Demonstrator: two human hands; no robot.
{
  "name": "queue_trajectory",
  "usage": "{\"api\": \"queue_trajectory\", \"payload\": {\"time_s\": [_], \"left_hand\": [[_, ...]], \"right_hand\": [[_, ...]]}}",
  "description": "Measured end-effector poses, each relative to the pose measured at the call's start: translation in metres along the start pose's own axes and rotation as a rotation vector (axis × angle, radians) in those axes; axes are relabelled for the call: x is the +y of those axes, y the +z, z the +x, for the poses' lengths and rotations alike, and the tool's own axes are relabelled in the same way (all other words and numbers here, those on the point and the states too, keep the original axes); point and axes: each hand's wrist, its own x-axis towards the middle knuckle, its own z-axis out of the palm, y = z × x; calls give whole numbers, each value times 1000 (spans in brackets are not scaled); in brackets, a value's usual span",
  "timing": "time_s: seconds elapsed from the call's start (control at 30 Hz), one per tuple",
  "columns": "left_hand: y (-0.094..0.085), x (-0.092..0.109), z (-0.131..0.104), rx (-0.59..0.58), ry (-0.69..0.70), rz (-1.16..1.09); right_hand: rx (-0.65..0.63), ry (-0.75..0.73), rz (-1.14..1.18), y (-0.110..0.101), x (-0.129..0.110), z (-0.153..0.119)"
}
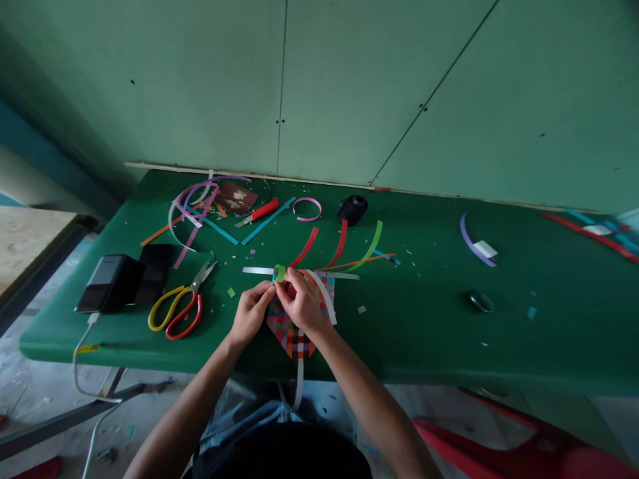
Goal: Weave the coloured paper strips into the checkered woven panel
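Note:
A woven piece of colourful plastic strips (pixel 288 331), checked in red, orange, purple and white, lies at the front edge of the green table, partly under my hands. My left hand (pixel 251 311) is closed, its thumb and forefinger pinching the upper left edge of the weave. Right beside it, my right hand (pixel 303 301) pinches a bright green strip (pixel 279 272) that curls into a small loop. Loose strip ends fan out from the weave's far side, among them a red strip (pixel 341 244) and a white strip (pixel 327 299). The fingertips hide the exact grip points.
Scissors (pixel 194 299) with yellow and red handles lie left of my hands, near a black power bank (pixel 110 283) with a white cable. Farther back are a red-handled knife (pixel 262 210), loose strips (pixel 214 225) and a black roundish object (pixel 353 209). A green wall (pixel 339 86) stands behind.

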Motion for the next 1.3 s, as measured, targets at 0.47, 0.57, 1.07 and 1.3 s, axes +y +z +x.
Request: {"api": "queue_trajectory", "payload": {"time_s": [0.47, 0.57, 1.07, 1.3], "left_hand": [[1, 3, 0, 0, -12, 94], [2, 3, 0, 12, 4, 138], [3, -10, 0, 68, -44, 91], [3, -8, -1, 90, -71, 88]], "right_hand": [[107, 332, 260, -1, -8, 9], [18, 370, 263, -10, -11, 16], [-306, 278, 133, -25, -5, 46], [-249, 326, 224, -21, 0, 42]]}}
